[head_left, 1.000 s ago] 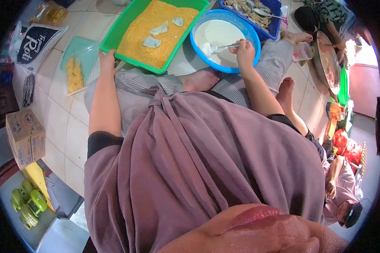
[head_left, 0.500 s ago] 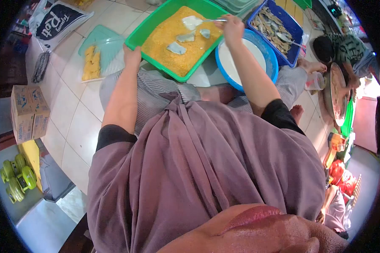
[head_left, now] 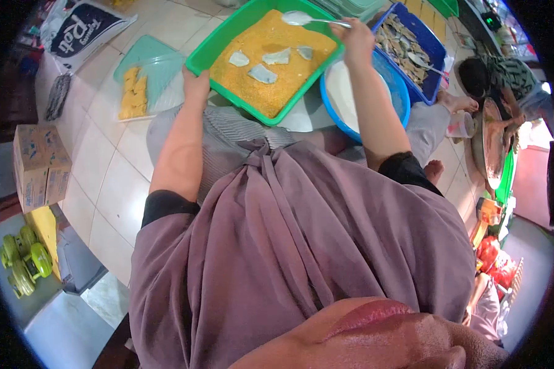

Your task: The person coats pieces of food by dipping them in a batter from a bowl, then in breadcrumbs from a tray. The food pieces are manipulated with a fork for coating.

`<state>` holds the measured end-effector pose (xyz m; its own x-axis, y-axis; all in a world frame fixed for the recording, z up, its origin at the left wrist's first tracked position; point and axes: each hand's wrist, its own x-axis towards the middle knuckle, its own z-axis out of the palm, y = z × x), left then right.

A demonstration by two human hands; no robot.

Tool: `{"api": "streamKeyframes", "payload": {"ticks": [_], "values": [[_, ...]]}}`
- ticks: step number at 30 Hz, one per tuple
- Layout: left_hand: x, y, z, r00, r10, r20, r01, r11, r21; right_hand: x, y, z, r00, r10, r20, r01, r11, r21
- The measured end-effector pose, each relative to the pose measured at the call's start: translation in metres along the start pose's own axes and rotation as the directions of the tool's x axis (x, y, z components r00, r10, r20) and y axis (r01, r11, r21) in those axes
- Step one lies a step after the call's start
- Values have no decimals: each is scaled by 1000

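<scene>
My left hand [head_left: 196, 86] grips the left rim of a green tray [head_left: 228, 101], its fingers partly hidden by the edge. In the tray is a bed of orange-yellow crumbs [head_left: 243, 86], with several flat, white-coated pieces [head_left: 263, 74] lying apart on top. My right hand [head_left: 356, 43] is closed round the handle of a metal spoon [head_left: 298, 18]. The spoon's bowl, whitish with batter, hangs over the far part of the crumbs. Below my right forearm stands a blue basin [head_left: 402, 101] of white liquid batter [head_left: 341, 92], partly covered by the arm.
A dark-blue basket [head_left: 434, 49] holding brownish flat pieces and another spoon stands at the right. Left of the tray, a clear container [head_left: 157, 67] holds yellow crumbed pieces. A flour bag [head_left: 83, 34] and a carton [head_left: 41, 166] lie farther left. Another person [head_left: 505, 80] works at a large pan [head_left: 492, 144].
A white-coated piece that was at the spoon now lies on the crumbs at the left of the others. The spoon has lifted back and to the right with my right hand. My left hand stays on the rim.
</scene>
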<state>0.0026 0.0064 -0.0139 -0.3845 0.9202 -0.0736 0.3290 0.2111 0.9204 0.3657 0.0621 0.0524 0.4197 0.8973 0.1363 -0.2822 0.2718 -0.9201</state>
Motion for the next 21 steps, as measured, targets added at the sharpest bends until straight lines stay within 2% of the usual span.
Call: {"api": "streamKeyframes", "payload": {"ticks": [1, 2, 4, 6, 7, 8, 9, 10, 11, 12, 13, 14, 16, 17, 18, 20, 21], "values": [[-3, 4, 1, 1000, -1, 5, 1, 1000, -5, -1, -18, -27, 999, -18, -32, 17, 999, -39], [3, -2, 2, 999, 24, -45, -18, 989, 145, -7, -37, -54, 997, -38, -65, 33, 996, -78], [17, -16, 1, 986, 105, -129, -39, 900, 435, -16, -60, -108, 968, -90, -236, 53, 986, -159], [-13, 23, -3, 948, 302, -103, -233, 875, 425, -27, -66, -162, 936, -178, -304, 51, 923, -381], [-33, 52, -9, 911, 402, -92, -331, 846, 417, -32, -66, -186, 930, -168, -327, -25, 858, -513], [-50, 78, -10, 936, 338, 96, -344, 937, 58, -35, -57, -202, 928, -202, -313, -23, 806, -591], [-71, 105, -11, 898, 322, 300, -235, 927, -293, -39, -47, -218, 926, -232, -298, -27, 746, -666], [-95, 135, -16, 777, 394, 491, -154, 875, -459, -43, -44, -230, 926, -255, -280, -36, 677, -735], [-119, 165, -25, 612, 480, 628, -28, 807, -589, -53, -47, -218, 941, -223, -254, -47, 658, -751], [-143, 188, -41, 428, 589, 686, 62, 738, -672, -54, -41, -215, 945, -231, -230, -46, 604, -795], [-155, 209, -43, 237, 749, 619, 139, 605, -784, -49, -31, -215, 950, -236, -204, -42, 550, -834], [-168, 231, -45, 31, 859, 512, 280, 484, -829, -46, -18, -214, 956, -234, -176, -39, 495, -868], [-188, 270, -53, -42, 950, 308, 376, 301, -877, -27, 16, -211, 958, -93, -272, -99, 782, -615], [-198, 280, -62, -12, 946, 324, 365, 306, -879, -24, 27, -208, 954, -9, -301, -134, 883, -449], [-207, 290, -71, 17, 941, 339, 355, 311, -882, -22, 30, -200, 959, 26, -283, -145, 901, -409], [-210, 302, -78, -71, 947, 313, 398, 315, -862, -26, 36, -186, 963, 100, -250, -180, 928, -325], [-211, 305, -81, -110, 947, 300, 424, 318, -848, -28, 35, -181, 963, 164, -213, -234, 901, -366]]}}
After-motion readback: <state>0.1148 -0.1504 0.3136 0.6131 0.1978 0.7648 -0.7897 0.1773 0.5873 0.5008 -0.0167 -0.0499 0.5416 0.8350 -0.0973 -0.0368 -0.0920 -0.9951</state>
